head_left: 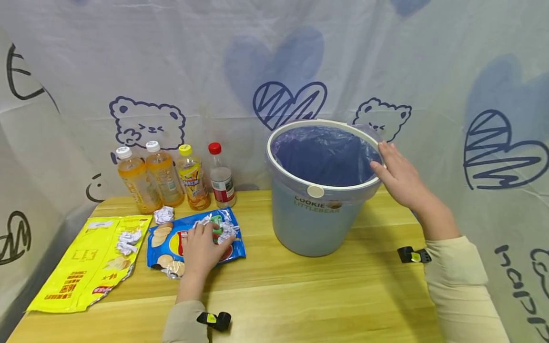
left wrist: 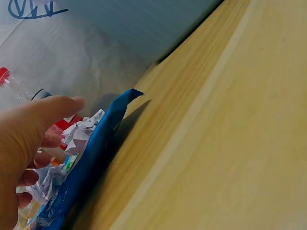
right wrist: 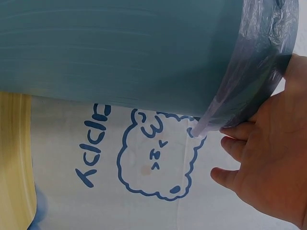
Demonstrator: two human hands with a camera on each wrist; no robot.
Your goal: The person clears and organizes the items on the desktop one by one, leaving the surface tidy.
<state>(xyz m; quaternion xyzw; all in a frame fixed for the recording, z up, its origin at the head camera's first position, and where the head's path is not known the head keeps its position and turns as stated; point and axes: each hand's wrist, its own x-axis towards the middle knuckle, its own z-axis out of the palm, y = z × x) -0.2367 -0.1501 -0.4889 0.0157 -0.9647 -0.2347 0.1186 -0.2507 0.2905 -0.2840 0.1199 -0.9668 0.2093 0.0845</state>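
Note:
My left hand (head_left: 201, 250) hovers low over a blue chip bag (head_left: 163, 245), thumb and fingers spread apart. Crumpled white paper (head_left: 226, 232) lies on the bag close to its fingertips, with another paper ball (left wrist: 45, 182) under the fingers in the left wrist view. At the far right, my right hand (head_left: 403, 176) holds the rim of a blue-grey trash bin (head_left: 315, 228), thumb over the inner edge and fingers outside. In the right wrist view the fingers (right wrist: 235, 148) sit beside the bin's clear liner (right wrist: 225, 96).
Behind the bags stand two orange-labelled bottles (head_left: 137, 183), a yellow-capped bottle (head_left: 193, 181) and a red-capped bottle (head_left: 222, 183). A flattened yellow bag (head_left: 86, 262) lies left, with crumpled paper (head_left: 127, 242) on it. One paper ball (head_left: 164, 215) sits near the bottles.

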